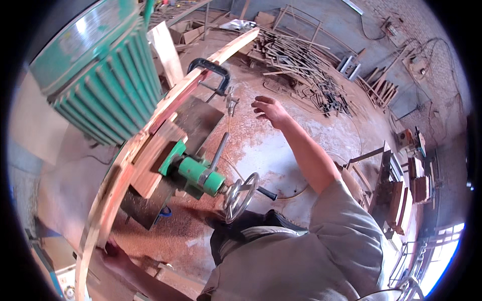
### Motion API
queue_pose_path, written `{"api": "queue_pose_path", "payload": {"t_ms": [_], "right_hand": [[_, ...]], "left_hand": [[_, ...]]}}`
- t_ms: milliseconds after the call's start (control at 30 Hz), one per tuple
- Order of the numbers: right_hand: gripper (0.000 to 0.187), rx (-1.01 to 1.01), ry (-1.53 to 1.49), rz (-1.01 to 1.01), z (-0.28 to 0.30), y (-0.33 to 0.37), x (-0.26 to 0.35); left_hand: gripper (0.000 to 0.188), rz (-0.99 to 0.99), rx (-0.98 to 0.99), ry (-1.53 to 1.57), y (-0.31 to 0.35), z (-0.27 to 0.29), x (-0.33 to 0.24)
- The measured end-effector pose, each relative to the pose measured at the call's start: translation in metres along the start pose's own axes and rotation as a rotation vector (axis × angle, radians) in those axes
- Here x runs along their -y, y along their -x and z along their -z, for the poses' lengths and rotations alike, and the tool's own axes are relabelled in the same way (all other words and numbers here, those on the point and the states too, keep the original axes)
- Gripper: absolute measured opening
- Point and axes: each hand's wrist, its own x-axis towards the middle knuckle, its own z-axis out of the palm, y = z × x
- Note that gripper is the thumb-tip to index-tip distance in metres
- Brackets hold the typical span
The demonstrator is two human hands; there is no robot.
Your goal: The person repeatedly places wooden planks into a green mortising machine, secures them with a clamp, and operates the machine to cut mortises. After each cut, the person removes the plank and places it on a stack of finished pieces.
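Observation:
A long wooden board [108, 203] runs from the lower left up to the top middle, lying along a green machine. At its near end my left hand [116, 257] is closed on the board's edge, its fingertips partly hidden. My right hand [271, 111] hangs in the air with loosely bent fingers apart, holding nothing. Closest to it is a metal nozzle tool [231, 104], not touched. A dark C-clamp [225, 80] grips the board's far part. Shorter wood blocks [150, 180] sit between the board and a green screw press [193, 173] with a metal handwheel [242, 196].
The ribbed green motor housing [108, 93] rises at the upper left. Sawdust [165, 238] covers the floor below. A large heap of wood strips [296, 62] lies at the back. Stacked timber [399, 203] stands on the right, and a thin hose [296, 194] crosses the floor.

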Motion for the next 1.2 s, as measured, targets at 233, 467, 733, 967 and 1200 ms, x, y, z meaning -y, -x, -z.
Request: {"api": "queue_pose_path", "payload": {"t_ms": [233,467,733,967,1200], "right_hand": [[0.068,0.132,-0.083,-0.050,0.005,-0.092,-0.034],[0.016,0.588,-0.246,-0.167,-0.028,-0.150,-0.050],[0.024,0.601,0.204,0.100,0.017,-0.135,0.045],[0.025,0.782,-0.031,0.088,-0.039,-0.084,0.095],[0.020,0.779,0.327,0.094,-0.048,-0.076,0.096]], "left_hand": [[0.027,-0.028,0.176,0.035,0.035,0.045,-0.032],[0.022,-0.201,-0.184,0.036,0.103,0.047,-0.042],[0.026,-0.290,-0.393,0.012,0.115,0.026,-0.029],[0.026,-0.305,-0.255,-0.113,0.083,-0.026,-0.015],[0.023,-0.174,-0.280,-0.156,0.035,-0.041,-0.016]]}}
